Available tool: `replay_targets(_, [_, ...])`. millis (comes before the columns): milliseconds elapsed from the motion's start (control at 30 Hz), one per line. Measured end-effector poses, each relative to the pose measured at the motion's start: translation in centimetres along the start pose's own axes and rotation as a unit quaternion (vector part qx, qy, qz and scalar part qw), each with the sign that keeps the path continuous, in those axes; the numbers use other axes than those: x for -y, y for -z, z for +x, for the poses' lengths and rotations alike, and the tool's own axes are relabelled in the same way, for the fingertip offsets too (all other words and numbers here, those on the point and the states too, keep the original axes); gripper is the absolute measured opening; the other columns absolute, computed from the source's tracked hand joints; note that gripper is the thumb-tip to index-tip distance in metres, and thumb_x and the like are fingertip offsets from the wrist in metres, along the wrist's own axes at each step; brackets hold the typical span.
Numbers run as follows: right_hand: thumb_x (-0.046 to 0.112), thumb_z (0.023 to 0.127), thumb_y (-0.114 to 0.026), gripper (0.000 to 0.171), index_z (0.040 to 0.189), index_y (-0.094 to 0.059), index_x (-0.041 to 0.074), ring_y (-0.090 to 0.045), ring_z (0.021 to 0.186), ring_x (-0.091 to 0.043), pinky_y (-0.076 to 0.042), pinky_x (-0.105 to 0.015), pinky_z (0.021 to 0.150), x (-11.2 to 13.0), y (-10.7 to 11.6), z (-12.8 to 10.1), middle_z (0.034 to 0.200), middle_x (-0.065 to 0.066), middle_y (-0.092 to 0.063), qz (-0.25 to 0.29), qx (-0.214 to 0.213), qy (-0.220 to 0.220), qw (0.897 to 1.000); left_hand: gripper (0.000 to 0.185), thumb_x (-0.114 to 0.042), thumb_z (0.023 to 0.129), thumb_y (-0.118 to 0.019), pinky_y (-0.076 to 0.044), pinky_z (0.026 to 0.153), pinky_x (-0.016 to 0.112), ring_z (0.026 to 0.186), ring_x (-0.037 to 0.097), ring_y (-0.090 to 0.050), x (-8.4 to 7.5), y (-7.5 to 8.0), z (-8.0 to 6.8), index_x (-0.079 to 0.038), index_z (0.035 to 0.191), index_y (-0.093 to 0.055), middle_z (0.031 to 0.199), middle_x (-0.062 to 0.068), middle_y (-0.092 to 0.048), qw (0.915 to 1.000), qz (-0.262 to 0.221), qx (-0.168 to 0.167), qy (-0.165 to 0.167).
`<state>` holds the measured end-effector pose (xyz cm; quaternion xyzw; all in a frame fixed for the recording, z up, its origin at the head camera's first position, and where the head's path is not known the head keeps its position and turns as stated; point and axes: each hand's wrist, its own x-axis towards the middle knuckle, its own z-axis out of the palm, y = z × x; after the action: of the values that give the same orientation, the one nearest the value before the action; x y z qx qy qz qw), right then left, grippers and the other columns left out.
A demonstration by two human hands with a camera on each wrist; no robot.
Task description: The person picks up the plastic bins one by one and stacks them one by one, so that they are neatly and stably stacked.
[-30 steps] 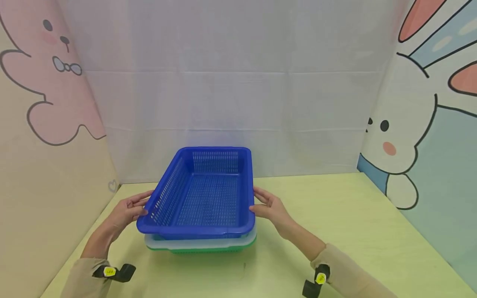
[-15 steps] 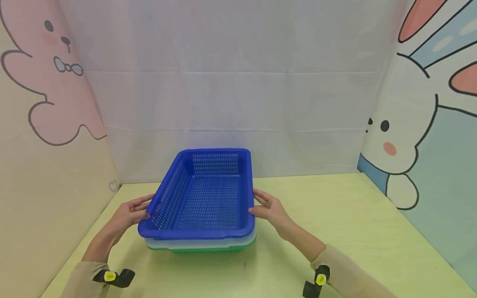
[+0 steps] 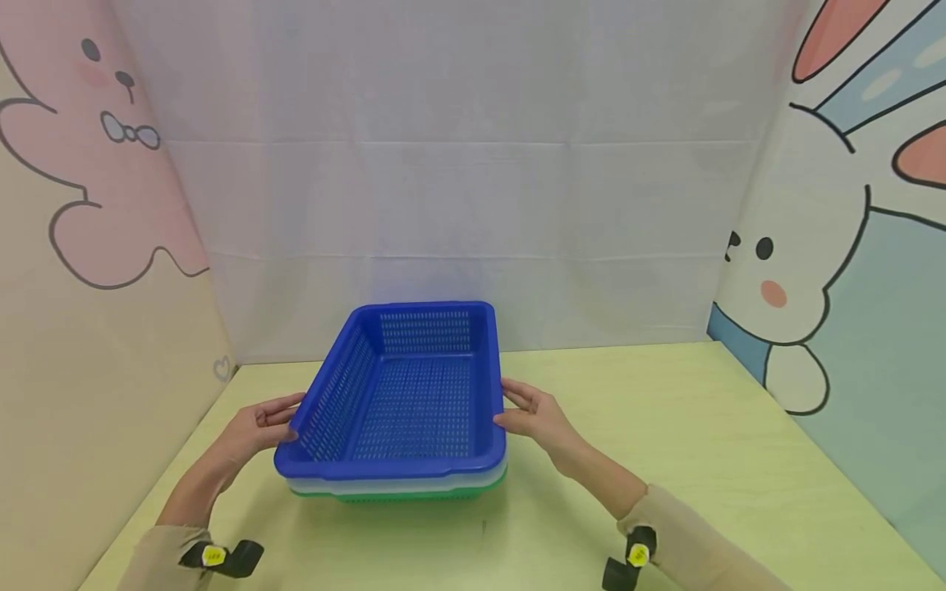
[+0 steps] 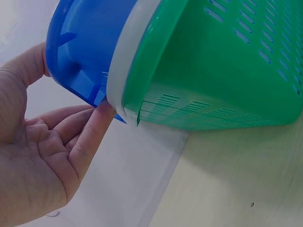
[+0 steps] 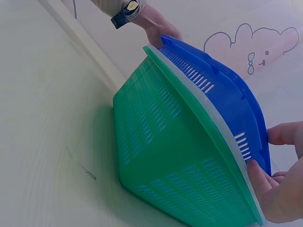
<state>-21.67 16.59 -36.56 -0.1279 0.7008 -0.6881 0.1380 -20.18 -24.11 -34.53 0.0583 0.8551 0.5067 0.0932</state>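
A blue slotted plastic basket (image 3: 414, 402) sits nested in a white basket (image 3: 392, 486), which sits in a green basket (image 3: 414, 498) on the table. My left hand (image 3: 254, 431) pinches the blue basket's left rim, thumb on top and fingers beneath. Opposite it, my right hand (image 3: 539, 423) pinches the right rim the same way. In the left wrist view, a fingertip of the left hand (image 4: 52, 151) touches the white rim (image 4: 124, 66). In the right wrist view, a strip of blue wall (image 5: 227, 99) shows above the white rim. The blue basket holds nothing; the lower baskets' insides are hidden.
The pale yellow table (image 3: 665, 443) extends to the right of the stack. A white sheet (image 3: 473, 180) hangs behind it. Printed side walls, with a pink figure (image 3: 133, 180) on the left and a rabbit (image 3: 783, 246) on the right, enclose the table.
The blue basket has sunk lower into the white one, its front rim coming down close to the white rim. Both hands have moved slightly downward with it.
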Motion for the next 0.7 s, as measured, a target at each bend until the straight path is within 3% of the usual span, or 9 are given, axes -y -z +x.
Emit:
replay_targets(133, [0.008,0.082,-0.062,0.063,0.138,-0.034,-0.003,-0.039,0.127,-0.032,-0.037,-0.046,0.102,0.02,-0.11,-0.17,0.143,-0.019,-0.034,0.003,-0.015,-0.007,1.000,0.066,-0.011,0.084,-0.060,-0.046,0.093,0.039,0.096,-0.002,-0.059,-0.15,0.01,-0.21,0.010,0.138,-0.028,0.132,0.031,-0.041,1.0000,0.005,0.007,-0.001])
replay_targets(300, [0.007,0.083,-0.061,0.061,0.137,-0.035,-0.004,-0.041,0.126,-0.034,-0.037,-0.045,0.102,0.09,-0.29,-0.37,0.141,-0.020,-0.036,0.006,-0.025,-0.012,1.000,0.065,-0.013,0.085,-0.060,-0.042,0.096,0.047,0.106,0.008,-0.058,-0.42,-0.12,-0.46,0.010,0.137,-0.029,0.133,0.031,-0.040,0.9998,0.017,0.007,0.003])
replay_targets(400, [0.005,0.083,-0.061,0.060,0.136,-0.036,-0.006,-0.044,0.123,-0.035,-0.037,-0.045,0.102,0.09,-0.41,-0.45,0.140,-0.020,-0.037,0.004,-0.031,-0.011,0.999,0.064,-0.014,0.085,-0.060,-0.038,0.098,0.053,0.107,0.003,-0.055,-0.26,-0.15,-0.56,0.010,0.137,-0.030,0.135,0.030,-0.039,0.9997,0.023,0.007,0.001])
replay_targets(533, [0.001,0.082,-0.061,0.058,0.134,-0.037,-0.008,-0.047,0.120,-0.035,-0.039,-0.044,0.101,0.15,-0.47,-0.53,0.138,-0.022,-0.040,-0.002,-0.035,-0.006,0.999,0.064,-0.016,0.086,-0.061,-0.034,0.099,0.056,0.099,-0.013,-0.048,0.01,-0.14,-0.63,0.010,0.136,-0.031,0.136,0.029,-0.038,0.9997,0.021,0.008,-0.003])
replay_targets(700, [-0.001,0.082,-0.060,0.057,0.134,-0.037,-0.008,-0.051,0.117,-0.033,-0.040,-0.043,0.100,0.19,-0.40,-0.61,0.136,-0.023,-0.042,-0.014,-0.032,-0.007,0.999,0.065,-0.016,0.086,-0.062,-0.030,0.098,0.061,0.094,-0.017,-0.045,0.08,-0.23,-0.80,0.010,0.136,-0.031,0.136,0.030,-0.038,0.9999,0.009,0.006,0.003])
